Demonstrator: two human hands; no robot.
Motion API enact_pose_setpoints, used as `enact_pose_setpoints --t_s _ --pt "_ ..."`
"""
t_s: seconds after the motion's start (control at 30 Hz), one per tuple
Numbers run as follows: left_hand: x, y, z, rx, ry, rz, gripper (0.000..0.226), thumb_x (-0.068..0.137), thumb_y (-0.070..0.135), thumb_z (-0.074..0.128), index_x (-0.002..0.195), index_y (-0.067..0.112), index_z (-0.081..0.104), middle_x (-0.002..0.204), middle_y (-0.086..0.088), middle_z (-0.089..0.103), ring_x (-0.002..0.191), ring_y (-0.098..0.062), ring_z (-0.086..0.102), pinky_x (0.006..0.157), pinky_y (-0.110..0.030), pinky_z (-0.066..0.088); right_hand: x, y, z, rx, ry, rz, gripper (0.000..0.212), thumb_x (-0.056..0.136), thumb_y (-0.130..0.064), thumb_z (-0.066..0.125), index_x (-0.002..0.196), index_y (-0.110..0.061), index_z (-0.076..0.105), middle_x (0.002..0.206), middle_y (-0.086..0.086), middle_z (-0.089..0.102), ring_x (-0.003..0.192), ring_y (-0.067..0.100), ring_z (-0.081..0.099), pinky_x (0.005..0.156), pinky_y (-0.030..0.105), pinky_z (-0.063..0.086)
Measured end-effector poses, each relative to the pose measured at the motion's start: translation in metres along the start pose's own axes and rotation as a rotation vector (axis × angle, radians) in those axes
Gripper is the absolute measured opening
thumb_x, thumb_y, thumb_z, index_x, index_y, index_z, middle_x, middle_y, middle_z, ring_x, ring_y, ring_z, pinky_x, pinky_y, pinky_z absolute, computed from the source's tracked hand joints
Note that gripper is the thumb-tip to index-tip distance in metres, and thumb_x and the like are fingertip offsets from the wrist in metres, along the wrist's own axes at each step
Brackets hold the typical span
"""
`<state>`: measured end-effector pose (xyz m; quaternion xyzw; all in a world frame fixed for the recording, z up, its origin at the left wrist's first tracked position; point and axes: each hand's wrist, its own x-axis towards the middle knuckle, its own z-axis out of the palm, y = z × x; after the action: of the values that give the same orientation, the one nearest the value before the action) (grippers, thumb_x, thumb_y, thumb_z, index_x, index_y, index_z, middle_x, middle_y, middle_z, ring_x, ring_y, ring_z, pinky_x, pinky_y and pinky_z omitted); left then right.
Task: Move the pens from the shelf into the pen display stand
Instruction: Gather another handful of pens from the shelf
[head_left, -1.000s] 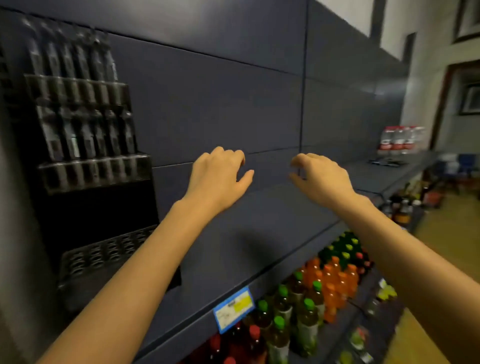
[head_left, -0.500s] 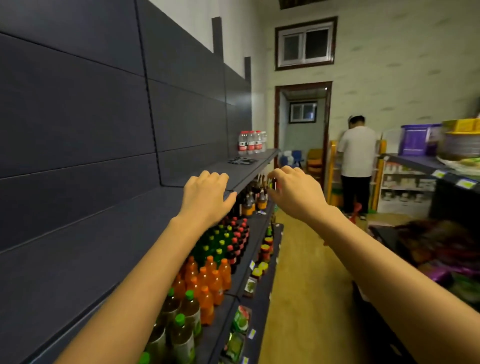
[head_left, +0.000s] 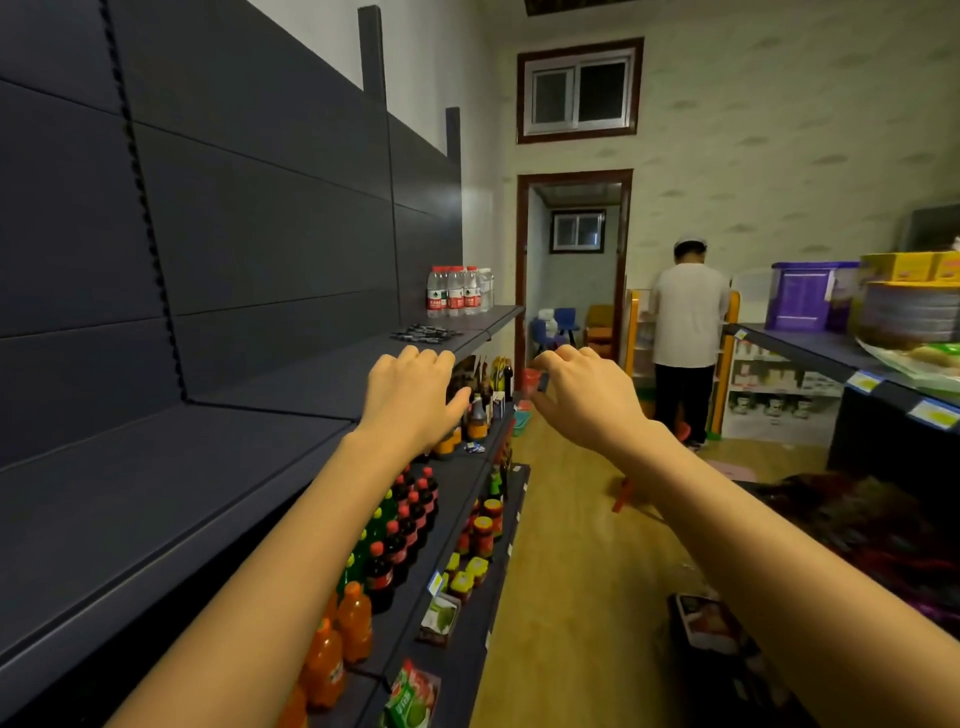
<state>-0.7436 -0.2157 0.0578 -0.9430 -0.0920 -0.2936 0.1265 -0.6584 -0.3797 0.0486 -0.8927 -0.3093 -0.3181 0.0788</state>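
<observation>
The pens (head_left: 426, 333) lie flat in a small dark cluster on the upper shelf (head_left: 291, 379) of the dark blue rack, far down the aisle. They sit close to the shelf's front edge and just in front of a group of water bottles (head_left: 457, 291) with red labels. The cluster stretches side to side along the shelf. The pens look black with a few pale glints, but they are too small here to tell which way any single one points or where its tip is.

Both arms reach forward, backs of the hands up. The left hand (head_left: 410, 400) hovers above the shelf's front edge, well short of the pens, with its fingers loosely curled downward and nothing in its grasp. The right hand (head_left: 584, 400) hangs out over the aisle, apart from the shelf, fingers also loosely bent. A small dark shape shows by its thumb, but I cannot tell whether that is anything more than background.

On the lower shelves stand orange drink bottles (head_left: 337, 639) and dark bottles with red caps (head_left: 410, 519). Farther off, on the wooden floor (head_left: 571, 519), a person in a white top (head_left: 685, 312) stands facing away near a doorway (head_left: 574, 260) — a purple box (head_left: 800, 296) sits on the rack to the right.
</observation>
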Motion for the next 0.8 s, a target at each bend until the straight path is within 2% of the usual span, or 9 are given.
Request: enact_pose_setpoints --t_s 0.4,0.6,0.8 --pt "0.167 -0.003 0.132 0.054 -0.075 0.010 0.043 0.098 0.045 0.036 0.126 0.014 0.048 0.121 -0.003 0.058 0.115 -0.023 0.049 0.086 -0.034 0.039 0.142 0.082 0.130 0.024 -0.019 0.011 0.039 0.096 -0.036 0.045 0.131 -0.018 0.048 0.124 0.004 0.056 0.113 0.022 0.052 0.088 0.034 0.047" --pt "0.253 -0.013 0.189 0.085 -0.080 0.014 0.044 0.098 0.046 0.037 0.125 0.014 0.049 0.117 -0.003 0.059 0.112 -0.023 0.051 0.079 -0.033 0.039 0.219 0.117 0.190 0.037 -0.040 0.004 0.040 0.095 -0.032 0.047 0.132 -0.017 0.047 0.127 0.004 0.055 0.116 0.023 0.051 0.088 0.034 0.046" --pt "0.326 -0.015 0.245 0.156 -0.099 0.001 0.042 0.098 0.045 0.035 0.119 0.013 0.051 0.114 -0.004 0.059 0.108 -0.023 0.052 0.070 -0.031 0.033 0.286 0.156 0.250 0.060 -0.049 -0.023 0.038 0.093 -0.027 0.050 0.129 -0.016 0.050 0.124 0.005 0.056 0.112 0.024 0.052 0.085 0.035 0.047"
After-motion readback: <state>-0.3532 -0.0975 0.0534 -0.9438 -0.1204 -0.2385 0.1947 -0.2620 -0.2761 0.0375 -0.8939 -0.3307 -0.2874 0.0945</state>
